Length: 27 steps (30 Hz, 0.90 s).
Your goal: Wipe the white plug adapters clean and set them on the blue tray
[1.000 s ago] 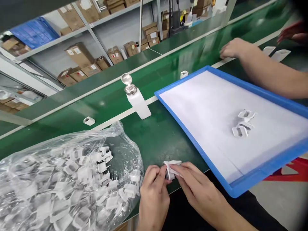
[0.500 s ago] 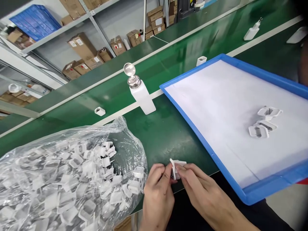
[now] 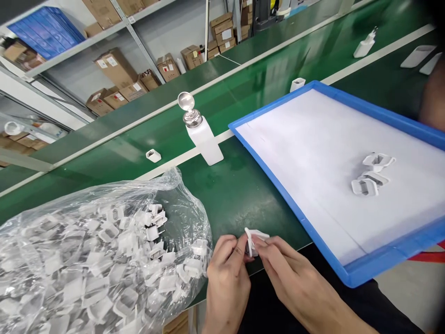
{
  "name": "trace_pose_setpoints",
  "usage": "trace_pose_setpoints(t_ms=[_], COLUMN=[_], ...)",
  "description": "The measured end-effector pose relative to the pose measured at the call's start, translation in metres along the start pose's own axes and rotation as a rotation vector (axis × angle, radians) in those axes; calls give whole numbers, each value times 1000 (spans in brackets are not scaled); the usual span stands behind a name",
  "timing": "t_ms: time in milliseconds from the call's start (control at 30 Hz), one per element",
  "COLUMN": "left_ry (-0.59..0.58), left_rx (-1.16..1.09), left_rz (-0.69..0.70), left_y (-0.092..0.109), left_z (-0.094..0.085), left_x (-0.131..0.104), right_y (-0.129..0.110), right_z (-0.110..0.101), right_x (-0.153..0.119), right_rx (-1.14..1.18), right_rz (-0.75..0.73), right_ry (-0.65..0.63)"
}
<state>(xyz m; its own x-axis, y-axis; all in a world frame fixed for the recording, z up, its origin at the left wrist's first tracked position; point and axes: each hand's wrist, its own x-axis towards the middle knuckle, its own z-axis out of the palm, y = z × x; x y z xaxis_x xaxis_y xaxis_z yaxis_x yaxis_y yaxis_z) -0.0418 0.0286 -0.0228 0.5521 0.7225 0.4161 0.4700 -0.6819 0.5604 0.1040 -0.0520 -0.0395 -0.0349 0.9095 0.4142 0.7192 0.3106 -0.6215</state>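
Observation:
A small white plastic plug housing (image 3: 256, 236) with a flared rim is pinched between both hands near the bench's front edge. My left hand (image 3: 229, 273) closes its thumb and fingers on the rim side. From the other side my right hand (image 3: 288, 269) grips the body, its fingertips hiding part of it. To the left lies a clear plastic bag (image 3: 187, 199) full of similar white housings (image 3: 93, 283), several showing metal pins. On the right, a blue-rimmed tray (image 3: 274, 181) with a white lining carries a few loose white housings (image 3: 365, 187) in a small cluster.
A white pump bottle (image 3: 207, 144) with its metal lid raised stands behind my hands. Along the green belt (image 3: 243, 99) sit white charger shells (image 3: 153, 156) and a white plug charger (image 3: 365, 44). Shelves with cardboard boxes (image 3: 116, 67) stand beyond. Part of another person (image 3: 433, 104) shows at far right.
The white shells on the belt have shifted right relative to the bottle. In the view, the tray sits slightly further left. Both hands keep their hold on the housing, almost still.

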Motion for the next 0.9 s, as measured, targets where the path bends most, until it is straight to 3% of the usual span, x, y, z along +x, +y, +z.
trace_pose_setpoints(t_ms=[100, 233, 300, 500, 700, 900], left_ry=[-1, -13, -16, 8, -1, 19], left_rx=[-6, -14, -9, -12, -11, 22], left_rz=[25, 23, 6, 30, 11, 0], left_y=[-1, -2, -1, 0, 1, 3], left_z=[0, 0, 0, -2, -1, -3], left_x=[0, 0, 0, 1, 0, -1], right_y=[-2, 1, 3, 2, 1, -4], right_z=[-1, -3, -2, -2, -6, -21], right_x=[-5, 1, 2, -11, 8, 0], right_rx=[-126, 72, 93, -88, 149, -8], right_rz=[-107, 92, 120, -86, 162, -28], right_ry=[24, -45, -70, -38, -102, -71])
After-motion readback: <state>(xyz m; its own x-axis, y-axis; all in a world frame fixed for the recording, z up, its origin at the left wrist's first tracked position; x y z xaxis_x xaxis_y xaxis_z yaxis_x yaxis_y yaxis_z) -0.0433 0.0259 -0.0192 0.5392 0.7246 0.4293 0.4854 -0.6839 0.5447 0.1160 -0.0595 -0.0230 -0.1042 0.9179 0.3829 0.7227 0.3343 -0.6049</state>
